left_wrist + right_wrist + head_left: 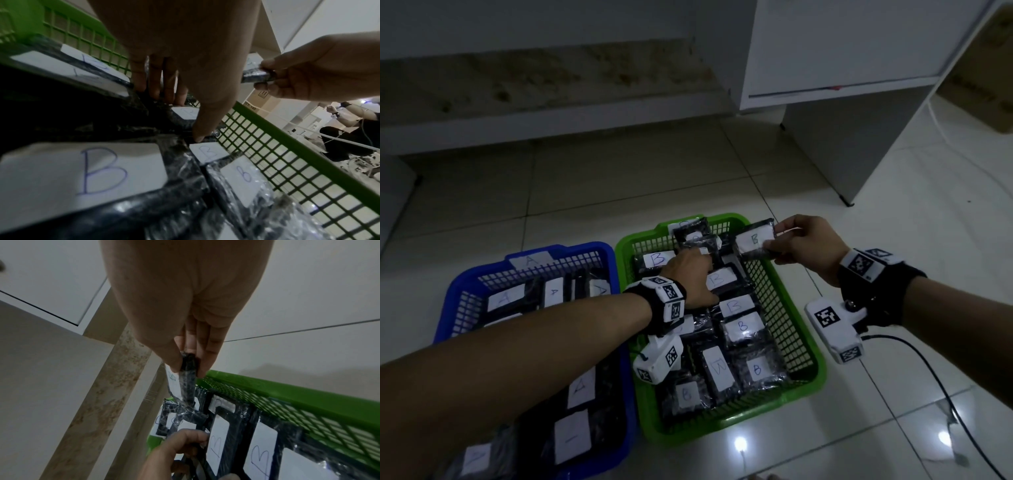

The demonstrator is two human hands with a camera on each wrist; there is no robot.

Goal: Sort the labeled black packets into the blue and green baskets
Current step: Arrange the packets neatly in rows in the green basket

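We see two mesh plastic baskets side by side on the tiled floor, in the lower half of the head view. The blue plastic basket (458,291) at lower left holds black wrapped packets with white labels marked A (554,292). The green plastic basket (806,346) at centre holds black wrapped packets with white labels marked B (743,327). Our right hand (806,245), right of centre, pinches one black packet labelled B (753,241) between thumb and fingers, holding it above the basket's far right corner. Our left hand (693,277) reaches into the green basket, fingers extended down among the packets; we cannot tell whether it grips one
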